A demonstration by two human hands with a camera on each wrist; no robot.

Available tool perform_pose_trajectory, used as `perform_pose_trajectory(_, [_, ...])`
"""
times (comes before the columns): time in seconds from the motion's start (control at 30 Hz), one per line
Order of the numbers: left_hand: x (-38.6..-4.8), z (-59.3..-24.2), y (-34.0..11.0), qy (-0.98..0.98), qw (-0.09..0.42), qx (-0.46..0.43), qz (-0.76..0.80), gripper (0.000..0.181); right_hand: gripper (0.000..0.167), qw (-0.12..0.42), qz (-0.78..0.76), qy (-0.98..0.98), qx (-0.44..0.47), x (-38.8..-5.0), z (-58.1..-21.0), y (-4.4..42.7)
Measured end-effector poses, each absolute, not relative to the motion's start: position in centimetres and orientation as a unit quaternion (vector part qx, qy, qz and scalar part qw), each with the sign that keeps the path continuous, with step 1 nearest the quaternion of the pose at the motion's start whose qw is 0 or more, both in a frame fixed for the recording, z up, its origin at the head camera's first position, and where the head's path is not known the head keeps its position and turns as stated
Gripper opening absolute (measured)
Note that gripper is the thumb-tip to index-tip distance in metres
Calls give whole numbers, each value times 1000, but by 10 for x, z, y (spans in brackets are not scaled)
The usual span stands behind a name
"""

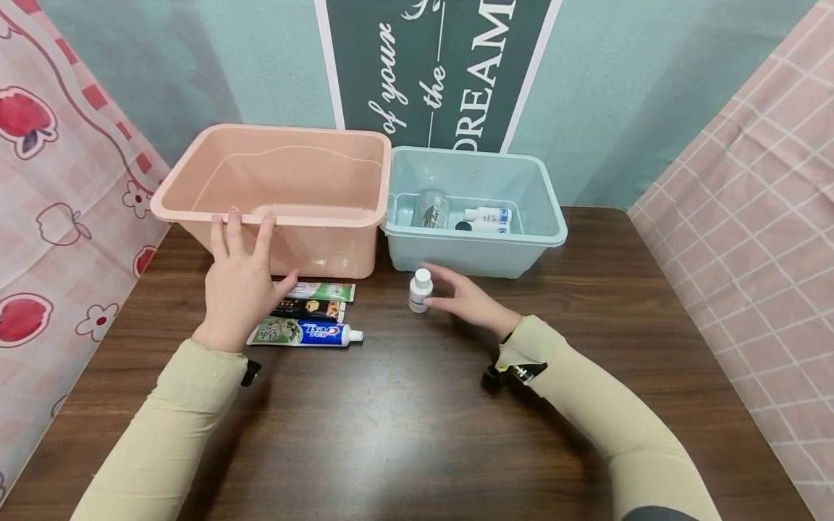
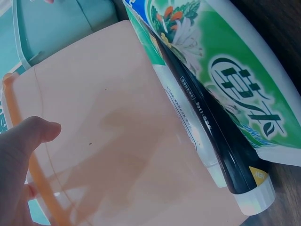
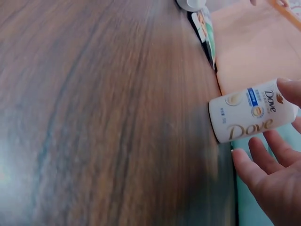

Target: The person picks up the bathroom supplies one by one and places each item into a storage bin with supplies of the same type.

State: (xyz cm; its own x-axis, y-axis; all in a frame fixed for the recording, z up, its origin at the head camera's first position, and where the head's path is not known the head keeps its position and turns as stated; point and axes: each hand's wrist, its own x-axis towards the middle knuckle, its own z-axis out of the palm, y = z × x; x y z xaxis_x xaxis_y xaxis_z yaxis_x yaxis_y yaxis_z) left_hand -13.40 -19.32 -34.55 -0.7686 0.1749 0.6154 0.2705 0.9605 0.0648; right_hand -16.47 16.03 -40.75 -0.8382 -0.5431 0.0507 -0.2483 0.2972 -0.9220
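Note:
My left hand [image 1: 237, 289] lies with spread, straight fingers over the front rim of the pink bin [image 1: 313, 250]. Its thumb [image 2: 44, 129] stands apart from the bin wall. Below that hand, three toothpaste tubes lie side by side: a green-and-white tube [image 1: 332, 291], a black tube [image 1: 313, 310] and a blue-and-green tube [image 1: 302, 333]. A small white Dove bottle [image 3: 251, 113] stands upright on the table before the blue bin [image 1: 459, 253]. Around it reaches my right hand [image 1: 472, 300], thumb and fingers loosely spread, fingertips close beside the bottle; firm contact cannot be made out.
Inside the blue bin lie a clear bottle [image 1: 431, 210] and two small white bottles [image 1: 489, 215]. Both bins stand side by side at the back of the wooden table [image 1: 391, 434]. Patterned cloth [image 1: 59, 217] hangs at the left, pink checked cloth [image 1: 762, 195] at the right.

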Motion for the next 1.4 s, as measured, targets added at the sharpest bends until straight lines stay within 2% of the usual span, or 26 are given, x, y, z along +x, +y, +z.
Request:
perform_pose_trajectory(0.33, [-134, -346, -194, -937, 321, -118, -75, 91, 60, 117, -504, 820, -244, -164, -410, 150])
perform_pose_trajectory(0.57, [-135, -346, -193, -937, 319, -118, -78, 90, 51, 103, -507, 829, -213, -147, -385, 144])
perform_pose_trajectory(0.73, [-135, -347, -193, -936, 322, -118, -75, 90, 56, 102, -540, 810, -204, -145, -382, 143])
perform_pose_trajectory(0.97, [-135, -347, -194, -936, 322, -119, -75, 88, 62, 95, -568, 795, -190, -160, -412, 150])
perform_pose_trajectory(1.4, [-134, -346, -193, -939, 316, -116, -74, 90, 63, 95, -556, 805, -184, -157, -408, 158])
